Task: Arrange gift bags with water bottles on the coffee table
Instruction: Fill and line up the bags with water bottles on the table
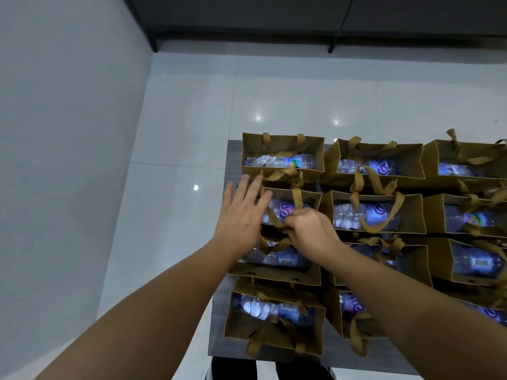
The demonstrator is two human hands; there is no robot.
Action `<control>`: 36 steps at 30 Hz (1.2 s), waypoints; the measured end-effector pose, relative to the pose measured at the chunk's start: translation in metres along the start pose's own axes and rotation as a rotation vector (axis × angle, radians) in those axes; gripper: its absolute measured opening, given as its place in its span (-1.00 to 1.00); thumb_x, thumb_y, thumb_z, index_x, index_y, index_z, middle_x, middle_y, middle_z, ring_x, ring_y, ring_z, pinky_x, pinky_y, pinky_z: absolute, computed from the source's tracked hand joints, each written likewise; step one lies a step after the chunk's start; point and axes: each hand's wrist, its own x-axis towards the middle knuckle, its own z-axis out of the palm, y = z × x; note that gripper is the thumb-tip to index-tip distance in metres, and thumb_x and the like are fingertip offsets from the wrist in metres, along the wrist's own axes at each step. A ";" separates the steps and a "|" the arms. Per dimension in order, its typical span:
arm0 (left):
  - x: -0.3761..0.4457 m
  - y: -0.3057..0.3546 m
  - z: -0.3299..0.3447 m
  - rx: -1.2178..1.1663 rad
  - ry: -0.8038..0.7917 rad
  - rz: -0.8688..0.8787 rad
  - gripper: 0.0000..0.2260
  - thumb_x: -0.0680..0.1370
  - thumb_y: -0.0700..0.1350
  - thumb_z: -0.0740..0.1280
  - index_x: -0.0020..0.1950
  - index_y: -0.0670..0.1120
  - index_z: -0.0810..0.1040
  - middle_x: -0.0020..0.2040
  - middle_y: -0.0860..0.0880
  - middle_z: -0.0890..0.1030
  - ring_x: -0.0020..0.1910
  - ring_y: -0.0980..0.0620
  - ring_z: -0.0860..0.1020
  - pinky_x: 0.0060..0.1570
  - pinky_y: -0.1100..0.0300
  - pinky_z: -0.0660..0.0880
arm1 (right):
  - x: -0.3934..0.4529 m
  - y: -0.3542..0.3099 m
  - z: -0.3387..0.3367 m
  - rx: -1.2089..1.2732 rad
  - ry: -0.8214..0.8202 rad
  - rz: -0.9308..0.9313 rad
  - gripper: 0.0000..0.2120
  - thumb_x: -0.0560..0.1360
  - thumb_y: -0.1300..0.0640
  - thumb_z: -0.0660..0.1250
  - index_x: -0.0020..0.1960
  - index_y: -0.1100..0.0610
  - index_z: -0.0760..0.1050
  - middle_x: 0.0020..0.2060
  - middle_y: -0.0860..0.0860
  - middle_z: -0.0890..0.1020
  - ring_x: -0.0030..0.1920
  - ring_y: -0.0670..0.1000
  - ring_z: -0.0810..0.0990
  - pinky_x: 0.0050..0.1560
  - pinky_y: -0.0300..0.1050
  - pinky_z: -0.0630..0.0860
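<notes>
Several brown paper gift bags stand in rows on a dark grey coffee table point(219, 341), each with a water bottle lying inside. My right hand point(310, 229) pinches the ribbon handle point(274, 219) of the second bag from the far end in the left column point(312, 197). Its bottle point(282, 211) shows a purple label. My left hand point(242, 212) lies flat with straight fingers against that bag's left side. The far left bag point(282, 152) and the nearest left bag point(274, 327) stand upright.
The table stands on a glossy white tiled floor point(178, 119). A pale wall point(55, 133) runs along the left. A dark sofa or bench base point(274, 28) crosses the far end. Bags fill the middle and right columns point(378, 212). My feet show below the table's near edge.
</notes>
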 end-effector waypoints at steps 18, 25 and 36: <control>0.037 0.013 -0.012 0.079 -0.174 0.166 -0.83 0.62 -0.12 0.31 0.18 -0.09 0.60 0.03 -0.07 0.63 -0.01 0.00 0.57 0.08 0.13 0.51 | 0.019 0.029 -0.027 0.266 0.467 0.185 -0.84 0.58 0.13 0.38 0.11 0.12 0.67 0.01 0.00 0.62 0.03 -0.01 0.57 0.02 -0.10 0.54; 0.028 -0.033 -0.021 0.133 -0.235 0.102 -0.83 0.62 -0.02 0.32 0.12 -0.07 0.60 -0.04 -0.04 0.61 -0.13 0.04 0.49 0.06 0.15 0.53 | 0.073 0.028 -0.058 -0.062 0.202 0.172 -0.64 0.52 0.00 0.42 0.29 0.02 0.55 0.47 0.14 0.33 0.48 0.16 0.26 0.43 0.10 0.33; 0.009 -0.109 -0.036 0.321 -0.358 -0.103 -0.95 0.58 -0.15 0.27 -0.05 -0.04 0.50 -0.27 0.02 0.39 -0.21 0.00 0.45 -0.18 0.19 0.39 | 0.127 0.026 -0.060 -0.339 -0.054 0.151 -0.89 0.53 0.03 0.38 0.02 -0.02 0.66 0.09 0.01 0.46 0.21 0.11 0.46 0.44 0.32 0.18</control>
